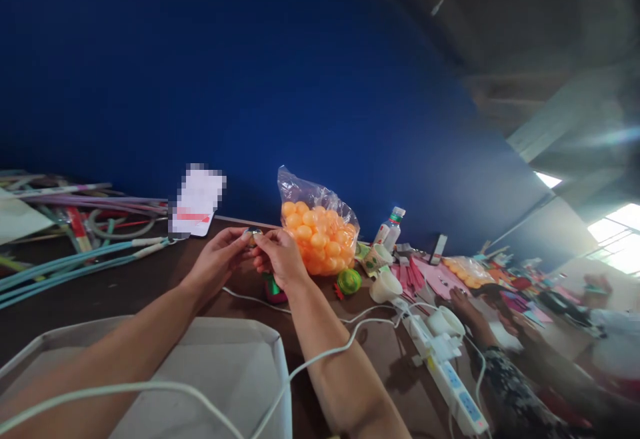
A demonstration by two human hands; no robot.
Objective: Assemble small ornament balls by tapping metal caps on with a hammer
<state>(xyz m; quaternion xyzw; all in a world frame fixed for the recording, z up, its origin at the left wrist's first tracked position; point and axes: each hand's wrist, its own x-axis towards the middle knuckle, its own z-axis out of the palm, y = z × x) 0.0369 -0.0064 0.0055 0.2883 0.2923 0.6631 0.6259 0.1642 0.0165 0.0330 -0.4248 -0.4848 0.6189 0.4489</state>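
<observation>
My left hand [223, 252] and my right hand [281, 256] meet over the brown table, fingertips pinched together on a small shiny round piece [253, 232]. Its kind is too small to make out. Just below my right hand a green and pink object [273, 286] is partly hidden by the fingers. Behind that hand stands a clear plastic bag of orange balls [320, 236]. A bright green round object [349, 282] with a red part lies to the right of the bag.
A light box [240, 339] sits under my forearms. White cables cross in front, joined to a power strip [450, 372]. Jump-rope-like cords [90, 266] lie left, near a white card [197, 202]. A bottle [391, 227] and tape rolls [386, 287] stand right, beside another person's arm [480, 326].
</observation>
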